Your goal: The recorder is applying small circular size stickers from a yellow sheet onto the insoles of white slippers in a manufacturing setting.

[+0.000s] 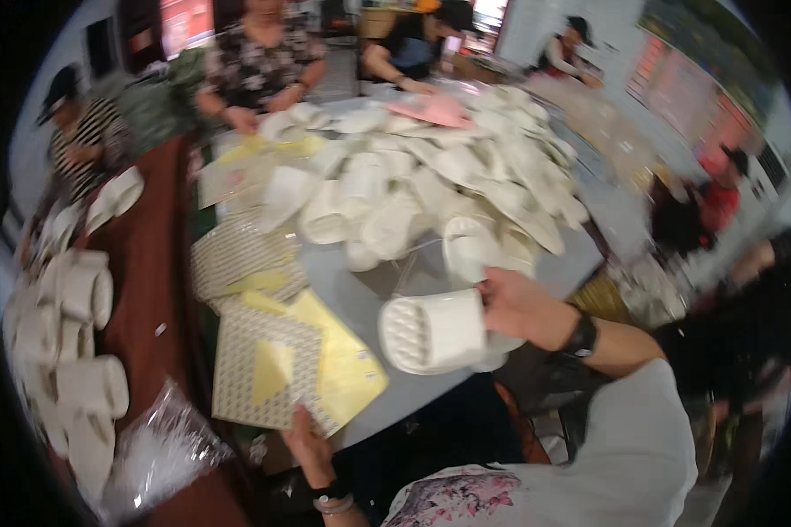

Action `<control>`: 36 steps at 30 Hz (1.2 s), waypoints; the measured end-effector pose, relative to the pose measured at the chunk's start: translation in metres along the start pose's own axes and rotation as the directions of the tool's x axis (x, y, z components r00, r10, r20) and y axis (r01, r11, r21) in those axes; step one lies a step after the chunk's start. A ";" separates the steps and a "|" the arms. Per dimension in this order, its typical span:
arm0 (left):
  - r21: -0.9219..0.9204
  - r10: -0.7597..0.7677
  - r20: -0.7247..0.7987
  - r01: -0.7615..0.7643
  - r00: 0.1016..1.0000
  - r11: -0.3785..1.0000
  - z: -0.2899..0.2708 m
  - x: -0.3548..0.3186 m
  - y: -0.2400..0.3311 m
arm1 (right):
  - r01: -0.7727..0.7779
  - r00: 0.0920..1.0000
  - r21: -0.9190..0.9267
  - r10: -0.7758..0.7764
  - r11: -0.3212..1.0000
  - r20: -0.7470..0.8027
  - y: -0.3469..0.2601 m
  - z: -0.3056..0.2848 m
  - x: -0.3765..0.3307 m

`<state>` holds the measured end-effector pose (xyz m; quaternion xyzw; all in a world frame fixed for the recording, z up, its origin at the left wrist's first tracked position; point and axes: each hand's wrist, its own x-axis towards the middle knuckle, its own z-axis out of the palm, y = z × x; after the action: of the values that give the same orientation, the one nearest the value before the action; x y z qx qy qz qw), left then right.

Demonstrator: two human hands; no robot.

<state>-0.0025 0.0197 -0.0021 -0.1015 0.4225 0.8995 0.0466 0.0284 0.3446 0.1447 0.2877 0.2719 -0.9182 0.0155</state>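
My right hand point(527, 309) is closed on a white slipper point(437, 332) by its heel end, held above the near edge of the grey table. The slipper's broad strap and bumpy footbed show. My left hand point(308, 446) is at the lower edge of a sticker sheet point(253, 400) with rows of small marks. The fingers look pinched at that edge; whether a loose sticker is between them is too blurred to tell. Bare yellow backing shows in the middle of the sheet. Under it lies a yellow sheet point(358, 373).
A heap of white slippers point(387, 180) covers the table point(330, 285), with a pink piece point(431, 110) on top. More patterned sheets point(242, 255) lie left. Slippers point(92, 386) and a clear plastic bag point(163, 452) rest on a brown surface point(154, 290). Several people work around.
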 end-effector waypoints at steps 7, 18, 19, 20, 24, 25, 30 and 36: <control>0.360 0.146 0.046 -0.153 0.988 0.921 -0.037 0.003 -0.015 | 0.051 0.998 0.214 -0.057 0.976 0.024 0.058 -0.031 0.053; 0.426 0.080 0.026 -0.083 0.996 0.901 -0.021 0.002 0.002 | 0.443 0.745 -0.784 -0.309 -0.434 0.591 0.090 -0.044 -0.019; 0.270 0.092 -0.013 -0.085 0.996 0.959 -0.027 0.004 -0.001 | 0.371 0.725 -0.718 -0.300 -0.589 0.620 0.090 -0.041 -0.022; 0.313 0.084 -0.013 -0.076 0.996 0.947 -0.024 0.001 0.002 | 0.395 0.724 -0.721 -0.291 -0.569 0.626 0.090 -0.046 -0.023; 0.143 0.009 0.035 -0.014 0.999 0.990 -0.002 -0.001 0.010 | 0.352 0.739 -0.702 -0.278 -0.619 0.614 0.093 -0.049 -0.022; 0.120 0.002 0.023 -0.005 1.000 0.993 0.002 -0.002 0.013 | 0.334 0.726 -0.687 -0.289 -0.645 0.624 0.093 -0.047 -0.022; 0.095 -0.015 -0.024 0.017 1.000 0.995 0.014 -0.005 0.012 | 0.228 0.811 -0.796 -0.343 -0.561 0.474 0.078 -0.043 -0.015; 0.086 -0.012 -0.034 0.015 0.999 0.996 0.020 -0.004 0.012 | 0.502 0.759 -0.791 -0.259 -0.351 0.597 0.111 -0.042 -0.008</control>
<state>-0.0039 0.0273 0.0200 -0.1176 0.4610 0.8781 0.0500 0.0775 0.2706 0.0663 -0.0154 0.9371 -0.3427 -0.0636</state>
